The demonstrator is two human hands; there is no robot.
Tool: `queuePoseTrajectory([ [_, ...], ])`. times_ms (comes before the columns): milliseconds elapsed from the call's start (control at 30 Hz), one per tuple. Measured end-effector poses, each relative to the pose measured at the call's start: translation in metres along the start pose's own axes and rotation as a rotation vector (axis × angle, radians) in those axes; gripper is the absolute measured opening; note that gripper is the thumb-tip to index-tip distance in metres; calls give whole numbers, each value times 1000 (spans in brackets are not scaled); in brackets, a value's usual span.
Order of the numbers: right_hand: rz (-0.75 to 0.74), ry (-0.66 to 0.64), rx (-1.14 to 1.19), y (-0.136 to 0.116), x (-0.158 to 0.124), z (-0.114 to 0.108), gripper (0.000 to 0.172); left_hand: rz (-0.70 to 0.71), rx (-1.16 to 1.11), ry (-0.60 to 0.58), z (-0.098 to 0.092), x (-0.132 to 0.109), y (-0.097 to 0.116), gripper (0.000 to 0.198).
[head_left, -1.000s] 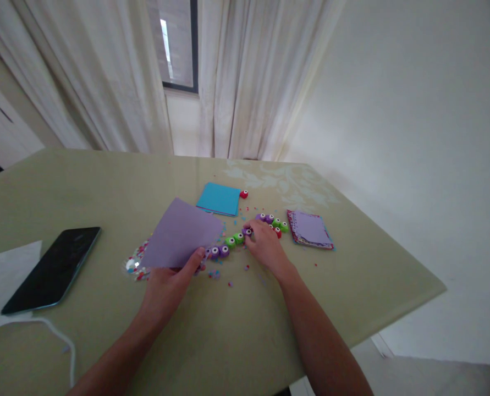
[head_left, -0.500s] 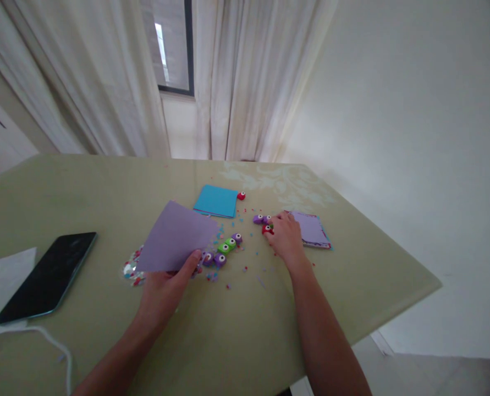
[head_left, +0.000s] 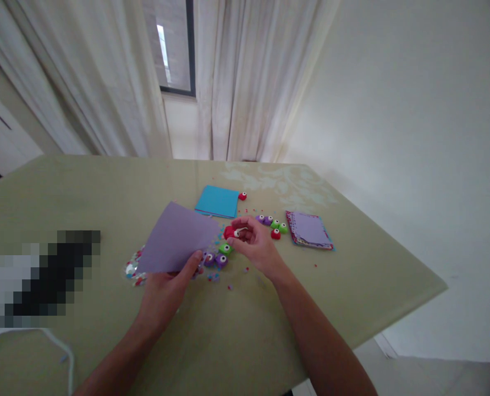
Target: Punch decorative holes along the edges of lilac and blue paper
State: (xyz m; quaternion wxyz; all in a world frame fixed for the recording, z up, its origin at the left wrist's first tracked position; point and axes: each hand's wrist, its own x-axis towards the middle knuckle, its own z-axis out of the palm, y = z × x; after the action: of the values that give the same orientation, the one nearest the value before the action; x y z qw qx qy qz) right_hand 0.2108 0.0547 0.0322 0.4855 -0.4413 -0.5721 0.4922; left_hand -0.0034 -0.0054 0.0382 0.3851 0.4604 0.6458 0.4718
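My left hand [head_left: 168, 294] is closed on a sheet of purple paper [head_left: 179, 239], thumb on top near its lower right corner. The sheet is tilted above the table. Between the thumb and fingers of my right hand [head_left: 255, 242] is a small red paper punch [head_left: 230, 233] with a white, eye-like button, close to the sheet's right edge. Below it lie a green punch [head_left: 225, 249] and purple punches [head_left: 221, 260]. Beyond my right hand stand more purple and green punches [head_left: 275, 224] and another red punch [head_left: 275, 234].
A blue paper stack [head_left: 217, 201] lies further back, with a red punch [head_left: 243, 196] beside it. At right is a stack of sheets [head_left: 310, 230] with cut edges. Confetti [head_left: 133, 269] is scattered about. A blurred dark device [head_left: 55, 275] and white cable [head_left: 69, 357] lie left.
My right hand has moved left from the punches near the right stack and now holds a red punch by the purple sheet. My left hand stays in place with the sheet.
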Motion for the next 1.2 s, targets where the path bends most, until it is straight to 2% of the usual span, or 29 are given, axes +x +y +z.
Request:
queuePoseTrajectory([
  [167, 31, -51, 55, -2, -5, 15, 45, -20, -22, 9, 1, 1, -2, 43],
  [333, 65, -46, 134, -1, -4, 16, 45, 18, -2, 14, 2, 1, -1, 37],
  [900, 70, 0, 210, -6, -5, 20, 46, 40, -3, 6, 1, 0, -2, 40],
  [1200, 100, -6, 260, -7, -6, 21, 47, 37, 53, -28, 4, 3, -16, 43],
])
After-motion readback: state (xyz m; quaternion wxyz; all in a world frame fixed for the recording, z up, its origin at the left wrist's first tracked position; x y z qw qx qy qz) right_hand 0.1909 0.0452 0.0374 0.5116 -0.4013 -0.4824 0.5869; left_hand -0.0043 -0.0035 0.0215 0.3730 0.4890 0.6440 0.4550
